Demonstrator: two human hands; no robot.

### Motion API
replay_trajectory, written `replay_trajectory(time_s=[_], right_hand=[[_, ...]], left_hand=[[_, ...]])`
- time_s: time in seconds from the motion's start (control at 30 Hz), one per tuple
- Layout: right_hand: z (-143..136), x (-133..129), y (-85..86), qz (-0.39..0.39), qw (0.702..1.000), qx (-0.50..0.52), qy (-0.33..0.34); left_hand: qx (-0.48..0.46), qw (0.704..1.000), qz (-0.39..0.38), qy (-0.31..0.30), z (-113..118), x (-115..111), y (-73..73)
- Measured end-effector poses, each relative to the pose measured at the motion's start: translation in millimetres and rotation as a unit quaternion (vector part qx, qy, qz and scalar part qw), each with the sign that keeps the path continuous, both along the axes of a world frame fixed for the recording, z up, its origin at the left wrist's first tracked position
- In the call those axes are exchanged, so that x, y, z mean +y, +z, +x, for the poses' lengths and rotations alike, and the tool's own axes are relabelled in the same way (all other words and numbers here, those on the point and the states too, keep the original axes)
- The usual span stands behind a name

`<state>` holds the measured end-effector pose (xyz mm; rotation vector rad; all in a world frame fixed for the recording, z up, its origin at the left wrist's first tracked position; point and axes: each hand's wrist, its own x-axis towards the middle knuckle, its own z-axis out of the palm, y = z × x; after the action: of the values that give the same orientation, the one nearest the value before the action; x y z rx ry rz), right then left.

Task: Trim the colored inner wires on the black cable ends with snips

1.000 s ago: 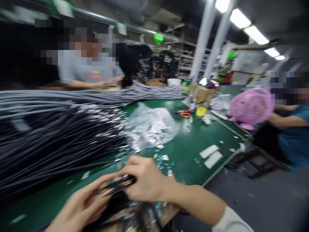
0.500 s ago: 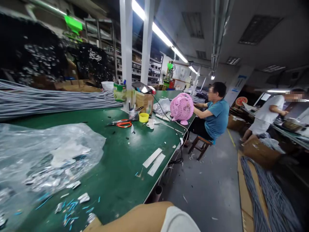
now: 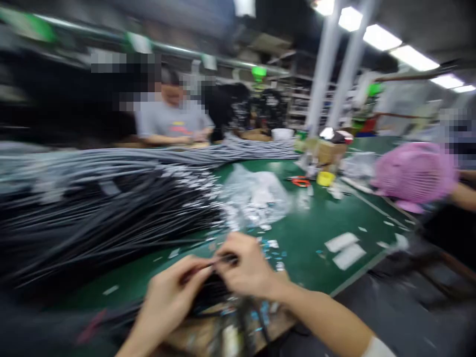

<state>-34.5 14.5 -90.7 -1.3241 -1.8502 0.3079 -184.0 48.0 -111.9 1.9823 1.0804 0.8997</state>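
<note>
My left hand (image 3: 173, 287) and my right hand (image 3: 245, 263) meet low in the middle of the head view, over the near edge of the green table (image 3: 297, 248). Fingertips of both are pinched together on a thin dark piece that looks like a black cable, blurred and mostly covered by the fingers. Below and between the hands are more dark strands and small blue and white scraps. A large pile of black cables (image 3: 111, 218) lies to the left, its pale ends pointing right.
Grey cables (image 3: 178, 154) stretch along the far side, with a person (image 3: 173, 114) beyond. A clear plastic bag (image 3: 256, 196), an orange-handled tool (image 3: 300, 182), a yellow ring (image 3: 326, 179) and white strips (image 3: 349, 257) lie on the table. A pink fan (image 3: 414, 173) stands right.
The view has swung left from the aisle to the table. Both my hands are now in sight, together on the dark piece; earlier only part of an arm showed.
</note>
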Motion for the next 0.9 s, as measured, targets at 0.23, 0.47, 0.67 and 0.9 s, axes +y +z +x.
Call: replay_trajectory(time_s=[0.23, 0.47, 0.67, 0.9], right_hand=[[3.7, 27.2, -12.8, -0.089, 0.984, 0.136, 0.067], [6.6, 20.0, -16.2, -0.057, 0.995, 0.069, -0.035], [4.4, 15.8, -16.4, -0.013, 1.000, -0.005, 0.023], [-0.2, 12.1, -16.9, -0.026, 0.998, 0.020, 0.050]], left_hand=[[-0.077, 0.996, 0.017, 0.046, -15.7, 0.8, 3.4], [-0.123, 0.986, 0.010, 0.115, -13.5, -5.0, -0.2], [-0.199, 0.973, -0.019, 0.115, -15.0, -2.4, -2.9], [-0.213, 0.971, -0.015, 0.108, -15.0, -4.3, 0.0]])
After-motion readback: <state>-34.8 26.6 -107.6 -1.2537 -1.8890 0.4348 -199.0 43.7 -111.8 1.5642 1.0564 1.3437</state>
